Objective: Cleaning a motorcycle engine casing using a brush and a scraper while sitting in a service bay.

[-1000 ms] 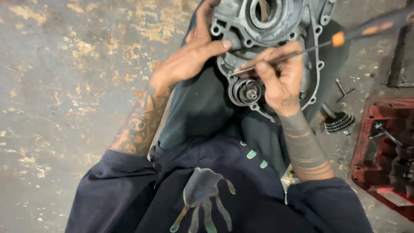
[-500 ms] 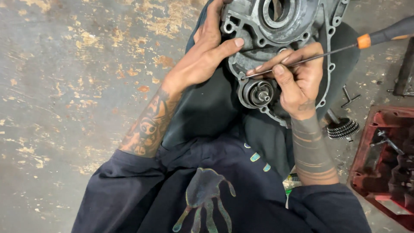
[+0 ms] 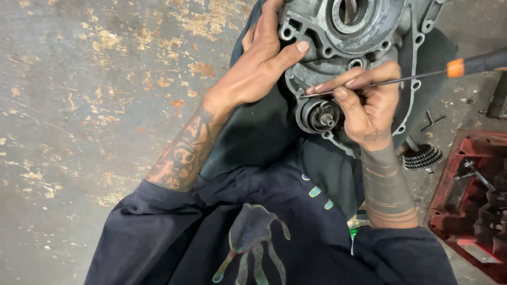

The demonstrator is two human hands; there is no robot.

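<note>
A grey metal engine casing point(image 3: 364, 39) rests on my lap at the top of the head view. My left hand point(image 3: 261, 63) grips its left edge, thumb pressed on the casing face. My right hand point(image 3: 364, 105) holds a thin screwdriver point(image 3: 401, 80) with an orange and black handle. The shaft lies almost level, and its tip reaches the casing's left rim, just above a small round shaft with a coiled spring point(image 3: 319, 116). My fingers pinch the shaft near the tip.
A red metal tray point(image 3: 449, 211) with dark parts sits on the floor at the right. A stack of toothed clutch discs point(image 3: 422, 157) lies beside my right forearm. The stained concrete floor point(image 3: 95, 95) fills the left side.
The view has shifted slightly, so the casing sits higher in the frame. My right hand has slid the screwdriver tip left, closer to the spring shaft. My left hand keeps its hold.
</note>
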